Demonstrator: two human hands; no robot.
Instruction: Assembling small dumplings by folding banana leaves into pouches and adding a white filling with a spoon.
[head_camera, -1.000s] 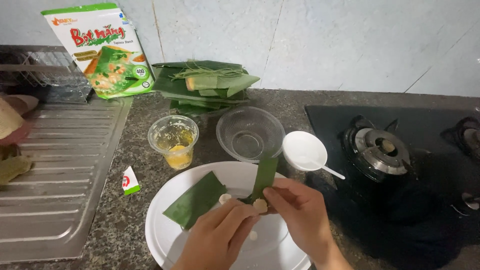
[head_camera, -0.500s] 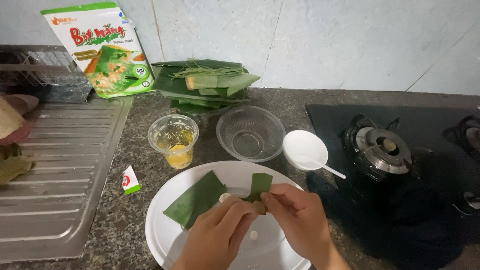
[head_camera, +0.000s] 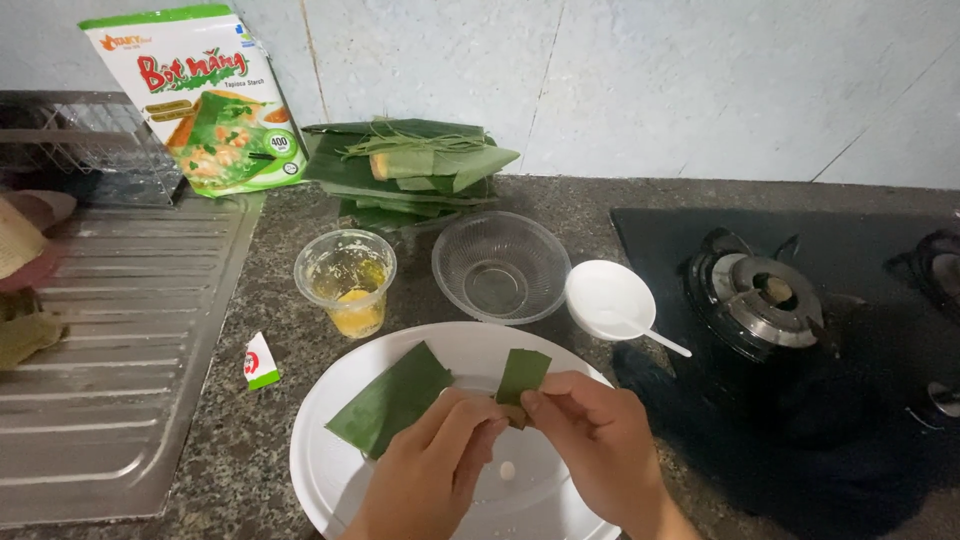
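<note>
Both hands meet over the white plate (head_camera: 330, 480): left hand (head_camera: 425, 475) and right hand (head_camera: 590, 445) pinch a folded banana leaf strip (head_camera: 522, 375). Beside it lies a leaf piece (head_camera: 390, 398). Behind stand a plastic cup (head_camera: 345, 283), glass bowl (head_camera: 500, 266), white spoon (head_camera: 612, 302) and leaf stack (head_camera: 410, 165).

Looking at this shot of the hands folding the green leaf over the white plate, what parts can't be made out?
All in the head view:
- What the green banana-leaf strip wraps: hidden under the left hand and right hand.
- The grip itself: fingertips overlap, so which fingers pinch the leaf is unclear.
- Near rim of the round white plate: cut off by the bottom edge.
- Yellow contents of the clear plastic cup: too small to identify.
</note>
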